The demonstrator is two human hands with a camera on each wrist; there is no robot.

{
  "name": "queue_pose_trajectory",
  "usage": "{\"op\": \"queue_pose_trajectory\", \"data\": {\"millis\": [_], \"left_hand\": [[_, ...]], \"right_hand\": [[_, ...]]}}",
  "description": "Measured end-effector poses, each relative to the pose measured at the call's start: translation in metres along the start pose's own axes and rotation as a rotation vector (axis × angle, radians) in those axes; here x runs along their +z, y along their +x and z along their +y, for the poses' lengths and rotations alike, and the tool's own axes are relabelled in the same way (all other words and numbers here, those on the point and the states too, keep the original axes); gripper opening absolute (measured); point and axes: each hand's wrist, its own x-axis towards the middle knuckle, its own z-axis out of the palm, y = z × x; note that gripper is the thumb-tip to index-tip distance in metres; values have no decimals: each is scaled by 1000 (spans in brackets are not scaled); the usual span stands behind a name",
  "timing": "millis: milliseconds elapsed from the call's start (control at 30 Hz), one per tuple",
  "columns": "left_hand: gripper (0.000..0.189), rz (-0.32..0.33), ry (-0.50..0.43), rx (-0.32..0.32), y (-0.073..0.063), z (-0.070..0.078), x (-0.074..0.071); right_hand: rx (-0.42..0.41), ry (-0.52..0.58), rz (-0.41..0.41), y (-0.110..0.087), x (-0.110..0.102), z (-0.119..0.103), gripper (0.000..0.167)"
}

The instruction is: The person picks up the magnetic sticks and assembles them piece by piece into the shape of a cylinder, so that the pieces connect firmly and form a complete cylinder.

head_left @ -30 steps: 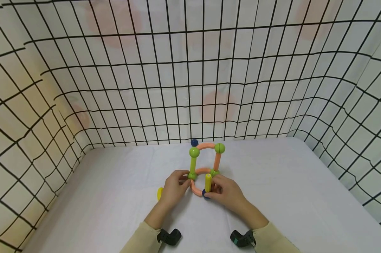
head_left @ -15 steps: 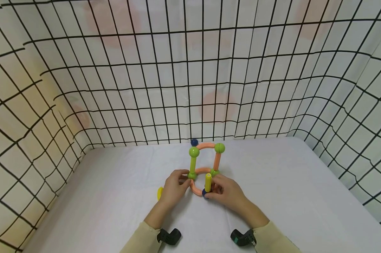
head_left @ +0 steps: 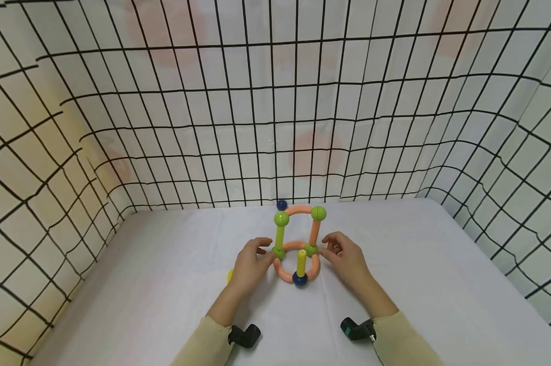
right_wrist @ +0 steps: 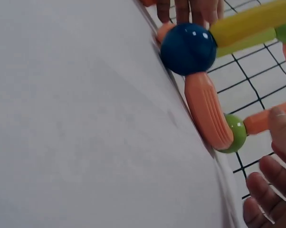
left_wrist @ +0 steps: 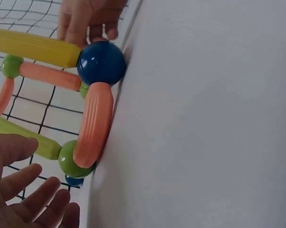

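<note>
A frame of magnetic rods and balls stands on the white table. Its base is a ring of curved orange rods (head_left: 282, 272), joined by green balls (head_left: 311, 249) and a dark blue ball (head_left: 300, 278) at the front. From that blue ball rises a yellow rod (head_left: 301, 263). A light green rod (head_left: 280, 238) and a straight orange rod (head_left: 314, 234) stand behind, topped by green balls and a curved rod. My left hand (head_left: 251, 267) is at the left green base ball, fingers spread loosely. Beside the right base ball, my right hand (head_left: 347, 259) has relaxed, slightly bent fingers.
Another blue ball (head_left: 282, 205) shows at the back, by the top curved rod. A yellow piece (head_left: 230, 275) lies left of my left hand, partly hidden. A white wall with black grid lines (head_left: 275, 122) encloses the table (head_left: 165, 284).
My right hand has let go at the front blue ball and moved back and right, uncovering the right curved rod. The left hand has shifted slightly; the frame stays in place.
</note>
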Motion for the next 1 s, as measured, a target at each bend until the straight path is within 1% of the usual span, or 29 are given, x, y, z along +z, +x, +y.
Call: {"op": "queue_pose_trajectory", "data": {"millis": [67, 100, 167, 267, 367, 500, 567, 700, 833, 1000], "left_hand": [[38, 8, 2, -14, 3, 3, -1], [38, 8, -2, -18, 4, 4, -1], [38, 8, -15, -21, 8, 6, 0], [37, 20, -42, -33, 14, 9, 3], [35, 18, -57, -48, 18, 12, 7], [33, 8, -61, -65, 20, 13, 13], [30, 18, -59, -66, 21, 12, 14], [27, 42, -47, -48, 23, 8, 14], [26, 46, -43, -31, 24, 5, 14], [25, 42, -52, -34, 25, 3, 15]], "right_hand": [[28, 12, -42, 6, 0, 3, 34], [28, 18, -66, 9, 0, 4, 40], [28, 34, -113, 14, 1, 4, 45], [16, 66, -160, 21, 3, 3, 45], [18, 95, -185, 26, 6, 5, 40], [5, 102, -166, 26, 6, 8, 31], [-7, 93, -149, 25, 6, 8, 29], [-18, 82, -136, 25, 7, 7, 28], [-17, 64, -115, 23, 9, 6, 27], [-43, 46, -82, 21, 10, 6, 27]]}}
